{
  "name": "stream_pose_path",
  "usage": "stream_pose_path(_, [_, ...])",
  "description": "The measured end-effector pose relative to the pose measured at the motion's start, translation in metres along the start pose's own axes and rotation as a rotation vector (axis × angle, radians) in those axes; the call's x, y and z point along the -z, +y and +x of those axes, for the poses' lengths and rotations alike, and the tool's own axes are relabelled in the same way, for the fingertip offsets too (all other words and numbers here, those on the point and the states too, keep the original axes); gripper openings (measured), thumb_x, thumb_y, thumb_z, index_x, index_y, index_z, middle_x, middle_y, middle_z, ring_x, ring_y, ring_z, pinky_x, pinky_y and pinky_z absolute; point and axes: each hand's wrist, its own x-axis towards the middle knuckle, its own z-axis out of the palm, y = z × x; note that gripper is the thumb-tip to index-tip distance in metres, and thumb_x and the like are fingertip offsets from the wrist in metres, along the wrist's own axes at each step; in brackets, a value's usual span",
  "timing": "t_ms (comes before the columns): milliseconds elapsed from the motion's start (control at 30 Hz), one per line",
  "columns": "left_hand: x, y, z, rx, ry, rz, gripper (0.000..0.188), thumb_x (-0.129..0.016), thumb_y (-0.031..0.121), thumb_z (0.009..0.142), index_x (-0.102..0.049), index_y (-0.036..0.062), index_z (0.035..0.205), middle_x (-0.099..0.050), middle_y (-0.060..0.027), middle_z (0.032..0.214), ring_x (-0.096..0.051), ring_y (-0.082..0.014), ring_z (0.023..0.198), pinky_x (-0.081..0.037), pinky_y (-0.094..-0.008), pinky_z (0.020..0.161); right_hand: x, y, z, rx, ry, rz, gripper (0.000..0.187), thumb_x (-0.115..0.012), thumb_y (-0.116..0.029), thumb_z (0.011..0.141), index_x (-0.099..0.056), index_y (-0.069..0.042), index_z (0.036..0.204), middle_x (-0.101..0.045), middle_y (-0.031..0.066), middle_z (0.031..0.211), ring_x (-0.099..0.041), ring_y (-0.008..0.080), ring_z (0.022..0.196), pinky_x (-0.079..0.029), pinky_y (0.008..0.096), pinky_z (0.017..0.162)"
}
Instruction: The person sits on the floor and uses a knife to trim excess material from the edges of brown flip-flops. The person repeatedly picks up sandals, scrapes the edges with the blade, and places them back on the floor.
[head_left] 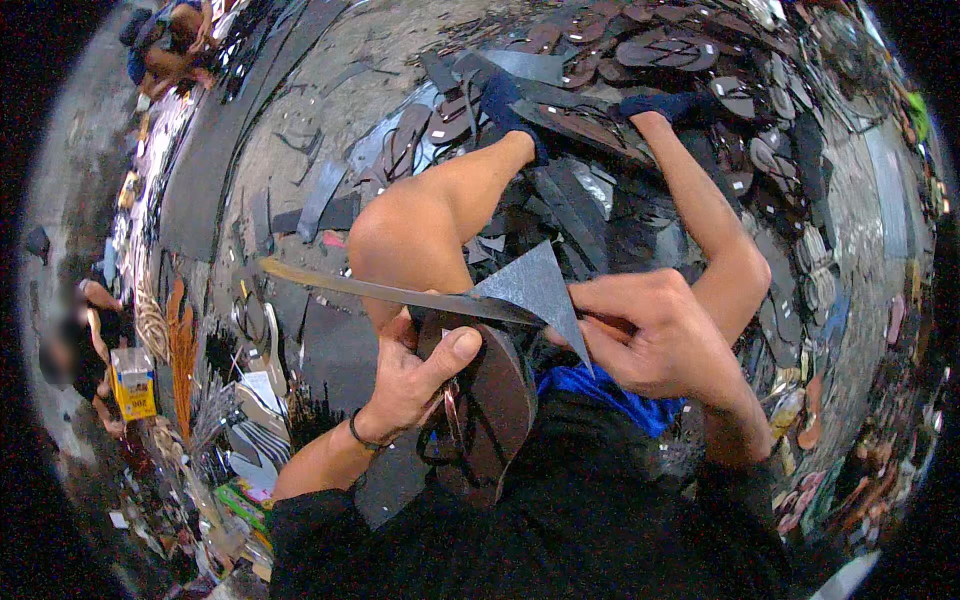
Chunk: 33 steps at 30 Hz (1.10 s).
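Note:
My left hand [425, 365] is closed on a dark brown flip-flop [497, 405], its thumb lying along the sandal's upper end. The straps show below the thumb. My right hand [655, 335] pinches a flat grey triangular piece [525, 288] by its right side, just above and right of the sandal. Whether this piece is metal or sheet material, I cannot tell. A long, narrow, slightly curved strip [375, 290], yellowish at its far left tip, crosses over the sandal's top and runs behind the triangle towards my right fingers. What its right end meets is hidden.
Several dark flip-flops [665, 52] lie piled beyond my feet, with dark offcuts [575, 215] between my legs. At left are more sandals [262, 430], an orange-brown broom [180, 350] and a yellow box [133, 385]. Another person [165, 45] sits at the far upper left.

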Motion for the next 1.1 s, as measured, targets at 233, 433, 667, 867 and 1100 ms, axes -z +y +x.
stream_pose_path(233, [-0.012, 0.059, 0.015, -0.41, -0.174, -0.179, 0.035, -0.06, 0.03, 0.091, -0.059, 0.0031, 0.113, -0.065, -0.006, 0.104, -0.062, -0.0179, 0.097, -0.051, -0.0345, 0.088, 0.021, 0.012, 0.015, -0.162, 0.322, 0.413, 0.028, -0.052, -0.022, 0.097, -0.061, -0.001, 0.114, -0.069, 0.0044, 0.091, -0.06, 0.0114, 0.074, -0.051, 0.0282, 0.06])
stream_pose_path(433, [-0.029, -0.023, 0.043, -0.122, 0.228, -0.581, 0.032, -0.063, 0.015, 0.087, -0.058, 0.0035, 0.116, -0.065, -0.0096, 0.108, -0.062, -0.0195, 0.103, -0.055, -0.0328, 0.086, -0.015, 0.065, -0.042, -0.218, 0.662, 0.348, 0.03, -0.054, -0.015, 0.095, -0.055, -0.002, 0.121, -0.07, 0.0061, 0.094, -0.051, 0.0034, 0.063, -0.042, 0.0188, 0.053])
stream_pose_path(667, [-0.064, -0.051, 0.055, 0.006, 0.332, -0.795, 0.021, -0.064, 0.011, 0.087, -0.061, 0.0039, 0.107, -0.066, -0.0068, 0.104, -0.064, -0.0172, 0.096, -0.056, -0.0306, 0.083, -0.07, 0.063, -0.114, -0.189, 0.619, -0.07, 0.025, -0.069, -0.014, 0.083, -0.067, -0.004, 0.106, -0.065, 0.0084, 0.077, -0.057, 0.0174, 0.06, -0.048, 0.0282, 0.059])
stream_pose_path(867, [-0.058, -0.046, 0.05, 0.077, 0.373, -0.791, 0.021, -0.065, 0.016, 0.088, -0.062, 0.0049, 0.105, -0.067, -0.0089, 0.103, -0.065, -0.0168, 0.094, -0.058, -0.0314, 0.076, -0.072, 0.056, -0.14, -0.293, 0.483, -0.076, 0.028, -0.072, -0.017, 0.08, -0.067, -0.004, 0.105, -0.069, 0.0104, 0.085, -0.062, 0.0192, 0.062, -0.051, 0.0294, 0.057])
stream_pose_path(1100, [-0.027, -0.096, 0.004, 0.15, 0.278, -0.656, 0.023, -0.058, 0.008, 0.089, -0.06, 0.0011, 0.11, -0.066, -0.0085, 0.109, -0.064, -0.0212, 0.099, -0.053, -0.0343, 0.089, -0.069, 0.037, -0.105, -0.329, 0.38, -0.087, 0.024, -0.069, -0.019, 0.084, -0.067, -0.005, 0.104, -0.066, 0.0116, 0.075, -0.062, 0.0212, 0.058, -0.05, 0.0307, 0.054])
